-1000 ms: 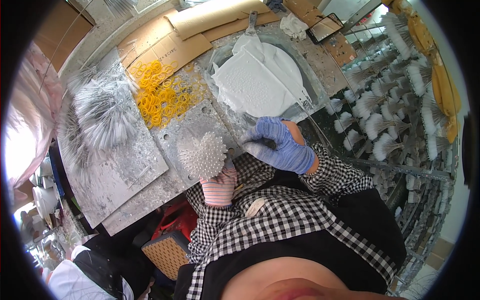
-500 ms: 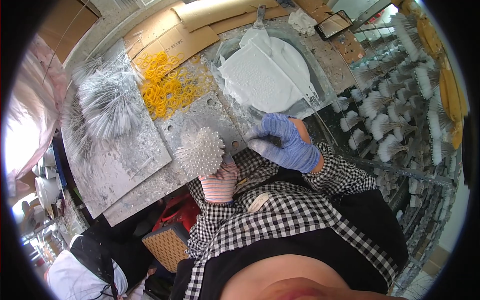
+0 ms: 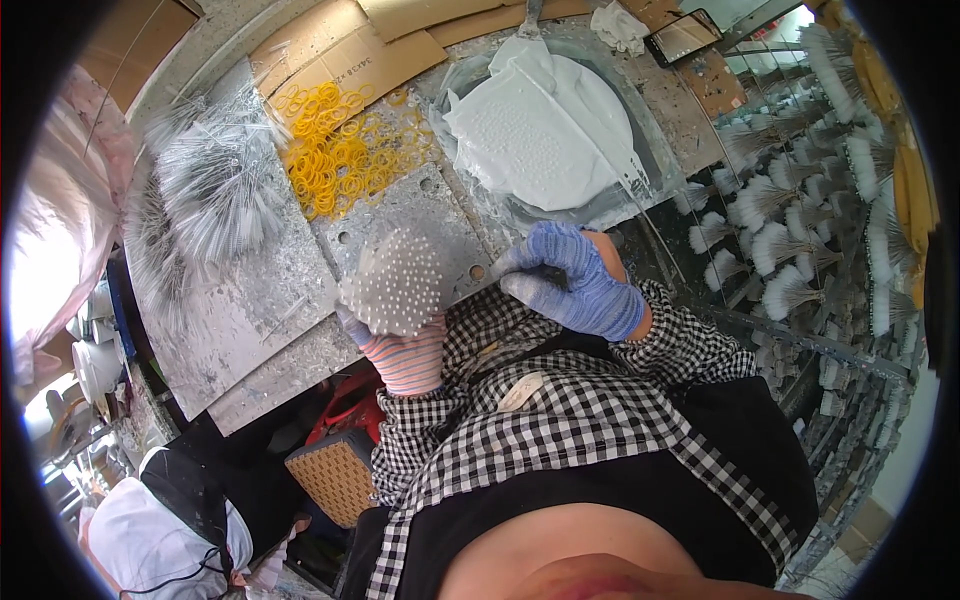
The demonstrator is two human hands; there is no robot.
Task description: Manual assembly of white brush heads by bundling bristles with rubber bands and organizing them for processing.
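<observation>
Flattened cardboard and one dark screen along the top of the frame.

A flattened brown cardboard box (image 3: 345, 50) lies at upper centre-left, its flaps spread flat, with a small patch of dark print near its lower edge, just above the yellow rings. More plain brown cardboard sheets (image 3: 450, 15) run along the top edge to its right. At upper right a phone (image 3: 685, 35) lies tilted on the bench, a thin dark rectangle whose glossy screen reflects pale light. A cream oblong label (image 3: 522, 391) sits on the checked shirt at centre.
</observation>
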